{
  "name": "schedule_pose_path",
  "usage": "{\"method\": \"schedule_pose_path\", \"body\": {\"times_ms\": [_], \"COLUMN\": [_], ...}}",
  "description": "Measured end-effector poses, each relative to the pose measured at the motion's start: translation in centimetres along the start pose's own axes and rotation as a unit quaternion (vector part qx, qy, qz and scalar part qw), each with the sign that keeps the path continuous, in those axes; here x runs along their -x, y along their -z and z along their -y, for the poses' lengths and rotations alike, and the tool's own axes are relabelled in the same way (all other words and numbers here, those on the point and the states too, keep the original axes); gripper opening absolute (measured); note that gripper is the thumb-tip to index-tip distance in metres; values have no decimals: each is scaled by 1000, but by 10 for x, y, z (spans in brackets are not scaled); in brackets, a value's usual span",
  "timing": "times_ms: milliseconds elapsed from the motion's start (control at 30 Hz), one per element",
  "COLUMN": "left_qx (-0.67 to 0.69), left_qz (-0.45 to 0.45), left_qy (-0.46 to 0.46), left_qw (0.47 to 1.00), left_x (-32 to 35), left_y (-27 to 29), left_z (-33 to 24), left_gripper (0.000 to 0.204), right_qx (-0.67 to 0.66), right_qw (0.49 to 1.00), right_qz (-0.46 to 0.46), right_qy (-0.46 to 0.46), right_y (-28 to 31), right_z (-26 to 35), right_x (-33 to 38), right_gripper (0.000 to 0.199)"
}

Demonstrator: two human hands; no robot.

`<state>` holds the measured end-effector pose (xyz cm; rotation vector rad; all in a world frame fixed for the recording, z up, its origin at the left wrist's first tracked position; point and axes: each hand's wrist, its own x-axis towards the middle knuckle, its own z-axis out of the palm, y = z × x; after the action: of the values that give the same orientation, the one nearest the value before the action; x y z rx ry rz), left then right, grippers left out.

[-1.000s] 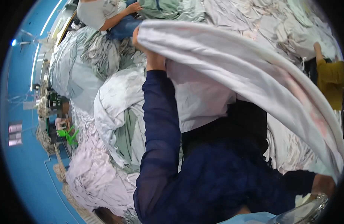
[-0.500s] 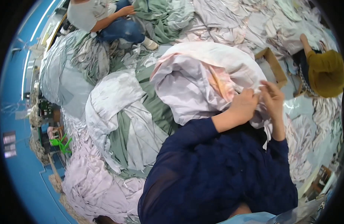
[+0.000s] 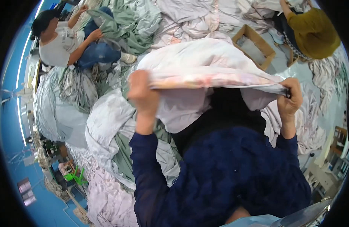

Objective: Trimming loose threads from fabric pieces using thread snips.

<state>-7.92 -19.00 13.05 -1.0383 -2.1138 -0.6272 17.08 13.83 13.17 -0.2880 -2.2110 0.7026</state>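
Head camera: a pale, pink-and-yellow-tinged cloth [image 3: 197, 55] stretches nearly straight along its near edge between two bare hands, which half a second earlier met close together over a gathered bundle. The left hand [image 3: 144, 92] has swung out to the far end, leaving a long run of edge exposed where folds bunched before, so the piece appears easier to look over or handle along that side. The cloth sits in front of the wearer's body, its bulk billowing away beyond the hands.

Both forearms rise in navy sleeves [image 3: 146, 151], spread wide, hands at roughly matching height. The left grip, blurred by motion, looks closed around the edge; the right hand [image 3: 292, 96] pinches the other end, fingers bent inward, beside a dark speck too small to identify.

Beyond, a cardboard box [image 3: 262, 41] stands near the cloth, while a seated co-worker [image 3: 57, 45] holds up green fabric [image 3: 125, 28].
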Motion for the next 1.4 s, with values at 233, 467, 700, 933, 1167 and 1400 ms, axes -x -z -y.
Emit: {"method": "schedule_pose_path", "body": {"times_ms": [233,467,700,933,1167,1400], "left_qx": [13,-147,-151,-155,-154,-155], "left_qz": [-247,-33,-52,-86,-110,-175], "left_qy": [242,250,257,289,254,274], "left_qw": [938,956,953,941,948,933], "left_x": [60,142,164,176,174,184], "left_y": [36,47,53,50,53,52], "left_z": [62,83,92,98,88,94], "left_gripper": [20,17,19,23,25,25], "right_qx": [39,16,-26,45,202,209], "right_qw": [998,987,964,978,972,960], "right_qz": [-42,135,220,126,-43,-109], "right_qy": [-26,-84,-145,-162,-108,-148], "right_y": [-5,-2,22,45,41,58], "right_z": [-46,-75,-72,-88,-111,-140], "right_x": [21,76,97,119,129,118], "right_gripper": [24,30,34,22,20,13]}}
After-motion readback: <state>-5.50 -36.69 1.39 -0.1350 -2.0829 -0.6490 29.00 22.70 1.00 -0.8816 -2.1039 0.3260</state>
